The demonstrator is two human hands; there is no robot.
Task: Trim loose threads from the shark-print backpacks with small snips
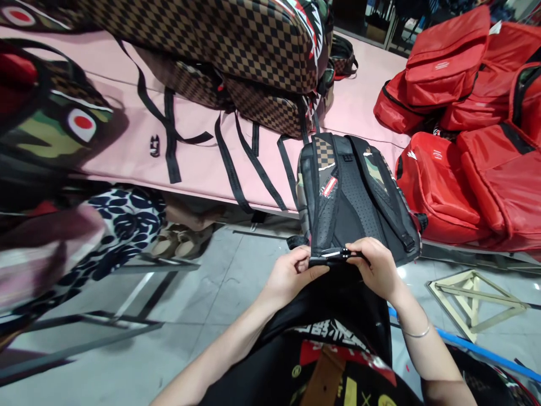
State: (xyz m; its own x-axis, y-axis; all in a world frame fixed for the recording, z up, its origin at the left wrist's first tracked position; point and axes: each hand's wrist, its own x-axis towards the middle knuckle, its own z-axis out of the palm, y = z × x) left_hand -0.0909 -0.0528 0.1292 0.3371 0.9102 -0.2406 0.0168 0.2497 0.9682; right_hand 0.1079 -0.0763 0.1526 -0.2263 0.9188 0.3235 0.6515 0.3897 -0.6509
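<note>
A black backpack (353, 192) with checkered and camouflage patches lies at the edge of the pink table, its shoulder straps and padded back facing up. My left hand (291, 276) is closed on the backpack's near edge, thumb and fingers pinched together. In my right hand (376, 268), at the same edge, the fingertips pinch a slim black item with a shiny pale strip (336, 253). Its exact kind is unclear. The item lies along the edge between both hands.
Loose black straps (230, 163) and a small black buckle (155, 146) lie on the pink table (194, 113). Checkered bags (236, 45) are stacked behind, red backpacks (448, 175) at right. Another person in patterned clothing (127, 225) sits at left. A metal frame (473, 301) stands on the floor.
</note>
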